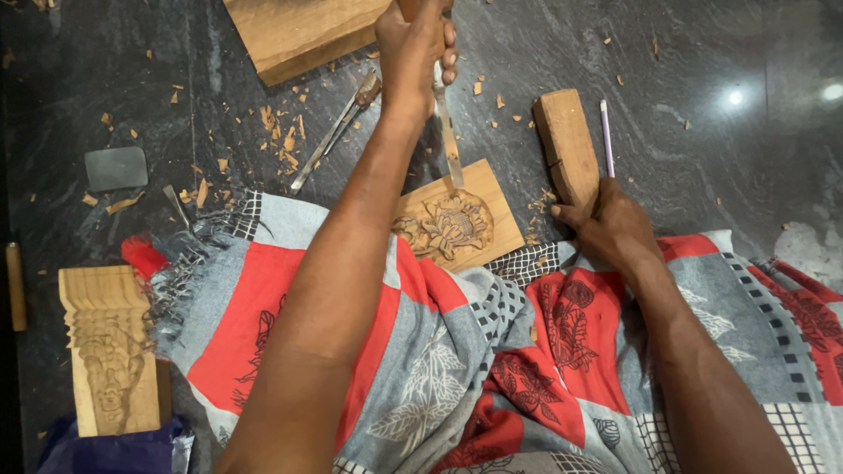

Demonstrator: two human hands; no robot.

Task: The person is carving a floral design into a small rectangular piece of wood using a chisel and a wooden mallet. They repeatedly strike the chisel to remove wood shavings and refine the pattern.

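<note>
Left hand (411, 53): top centre of the frame; fist closed around a chisel (449, 132), blade pointing down onto the carved panel (450, 221)
Right hand (610, 226): right of centre; fingers curled around the lower end of a wooden mallet (566, 145) lying on the dark stone floor (720, 175)
Carved panel: centre of frame, flower relief, at the edge of the patterned cloth (263, 307)
Lower left: carved wooden bracket (110, 351); wood chips (281, 132) scattered upper left
</note>
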